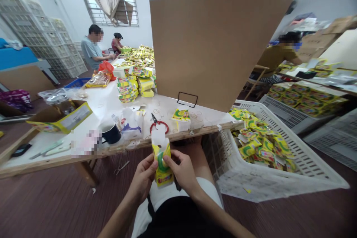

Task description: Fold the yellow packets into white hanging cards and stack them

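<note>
Above my lap I hold a small yellow and green carton (164, 173) with its white top flap standing up. My left hand (145, 174) grips its left side, the thumb on the printed front. On the other side my right hand (182, 169) pinches it, thumb also on the front. Just beyond, on the table edge, lie red-handled scissors (158, 126). To their right sits a short stack of flat yellow cartons (181, 119). A dark mug (111, 132) and a white plastic bag (132, 122) are left of the scissors.
A large cardboard sheet (217, 44) stands upright on the table (164, 100). At my right, a white plastic crate (251, 187) holds many yellow packs. Bundled yellow cartons (128, 89) and an open box (72, 117) are on the left. Other people work further off.
</note>
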Motion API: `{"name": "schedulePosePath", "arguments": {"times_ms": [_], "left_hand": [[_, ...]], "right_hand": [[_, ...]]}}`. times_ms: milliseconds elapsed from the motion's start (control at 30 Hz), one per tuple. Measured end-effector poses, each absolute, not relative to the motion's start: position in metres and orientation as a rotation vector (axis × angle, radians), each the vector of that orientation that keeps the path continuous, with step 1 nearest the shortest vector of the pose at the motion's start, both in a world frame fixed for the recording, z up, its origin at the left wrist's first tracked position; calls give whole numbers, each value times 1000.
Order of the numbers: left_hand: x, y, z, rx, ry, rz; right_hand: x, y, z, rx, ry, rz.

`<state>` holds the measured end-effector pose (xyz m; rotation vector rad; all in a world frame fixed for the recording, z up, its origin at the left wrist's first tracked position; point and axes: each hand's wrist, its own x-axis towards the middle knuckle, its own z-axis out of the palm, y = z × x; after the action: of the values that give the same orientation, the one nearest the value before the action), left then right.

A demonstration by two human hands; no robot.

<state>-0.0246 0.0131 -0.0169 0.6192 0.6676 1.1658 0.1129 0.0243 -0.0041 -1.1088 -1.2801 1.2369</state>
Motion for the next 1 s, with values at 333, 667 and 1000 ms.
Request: {"name": "schedulePosePath", "arguments": {"times_ms": [333,667,1000], "left_hand": [[-25,11,-31,854,836,1196],[-28,14,-26,1032,973,1196],[-30,5,-6,1146,797,1133]], "right_hand": [[117,24,-10,-1178,-1325,1070],[116,20,-12,-1206,-1429,942],[144,22,0,-818,-1470,1264]]}}
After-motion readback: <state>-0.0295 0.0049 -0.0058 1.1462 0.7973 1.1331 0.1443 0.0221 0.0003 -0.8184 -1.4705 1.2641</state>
